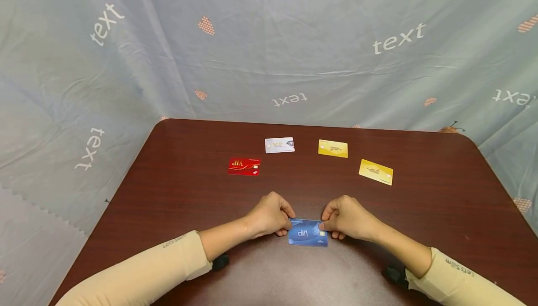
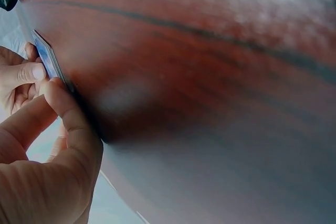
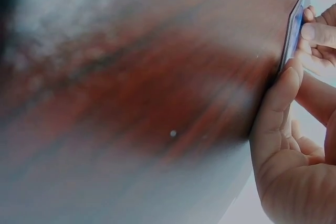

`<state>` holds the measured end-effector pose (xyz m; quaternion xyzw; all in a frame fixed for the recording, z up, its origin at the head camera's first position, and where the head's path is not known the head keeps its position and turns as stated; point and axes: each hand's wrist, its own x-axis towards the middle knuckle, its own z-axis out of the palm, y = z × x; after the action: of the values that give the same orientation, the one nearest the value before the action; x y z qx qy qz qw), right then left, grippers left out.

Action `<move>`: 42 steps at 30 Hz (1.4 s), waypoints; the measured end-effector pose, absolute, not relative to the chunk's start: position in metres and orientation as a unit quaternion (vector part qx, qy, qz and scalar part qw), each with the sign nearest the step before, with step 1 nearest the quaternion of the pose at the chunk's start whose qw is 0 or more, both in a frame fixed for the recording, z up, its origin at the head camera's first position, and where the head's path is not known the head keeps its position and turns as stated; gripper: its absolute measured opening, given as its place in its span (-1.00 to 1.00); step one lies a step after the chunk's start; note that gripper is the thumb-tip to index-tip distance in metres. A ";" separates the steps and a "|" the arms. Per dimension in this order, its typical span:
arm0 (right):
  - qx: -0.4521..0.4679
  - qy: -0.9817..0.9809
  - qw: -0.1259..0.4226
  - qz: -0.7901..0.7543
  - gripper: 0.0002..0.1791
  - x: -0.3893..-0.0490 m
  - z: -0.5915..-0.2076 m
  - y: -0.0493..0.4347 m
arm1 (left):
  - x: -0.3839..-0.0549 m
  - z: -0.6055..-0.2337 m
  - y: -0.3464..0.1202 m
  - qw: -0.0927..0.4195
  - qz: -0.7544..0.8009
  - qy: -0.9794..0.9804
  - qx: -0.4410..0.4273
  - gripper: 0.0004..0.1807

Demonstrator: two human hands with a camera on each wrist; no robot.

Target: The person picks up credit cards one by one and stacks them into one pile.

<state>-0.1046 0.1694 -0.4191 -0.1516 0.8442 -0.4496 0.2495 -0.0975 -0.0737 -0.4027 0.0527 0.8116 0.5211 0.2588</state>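
Note:
Near the front of the table lies a blue card lettered VIP, upside down to the head view. My left hand pinches its left edge, and my right hand pinches its right edge, thumb over the printed face. Seen edge-on in the left wrist view, the card sits at the tabletop between both hands' fingertips. The right wrist view also shows the card from the side, its edge looking doubled. Whether it is fully flat on the table I cannot tell.
Farther back lie a red VIP card, a silver-white card, a yellow card and another yellow card, tilted. They rest apart on the dark brown table. A grey-blue patterned curtain hangs behind and at the sides.

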 end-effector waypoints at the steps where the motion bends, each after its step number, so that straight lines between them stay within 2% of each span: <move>1: -0.151 0.844 0.249 -0.451 -0.85 -0.104 -0.419 0.170 | -0.098 -0.403 -0.074 0.261 0.523 0.810 0.051 -0.84; 10: -0.165 0.842 0.239 -0.455 -0.85 -0.108 -0.414 0.171 | -0.102 -0.397 -0.079 0.259 0.540 0.798 0.069 -0.87; 17: -0.181 0.846 0.215 -0.453 -0.88 -0.118 -0.401 0.171 | -0.108 -0.379 -0.088 0.223 0.546 0.803 0.091 -0.83; 29: -0.188 0.844 0.187 -0.466 -0.88 -0.136 -0.385 0.155 | -0.121 -0.349 -0.113 0.158 0.566 0.805 0.073 -0.76; 42: -0.191 0.839 0.148 -0.488 -0.66 -0.160 -0.377 0.121 | -0.133 -0.336 -0.135 0.075 0.561 0.822 0.059 -0.71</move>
<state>-0.1602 0.1208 -0.3766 -0.1906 0.8386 -0.4883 0.1484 -0.1329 -0.1347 -0.3355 0.0593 0.8220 0.5613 0.0752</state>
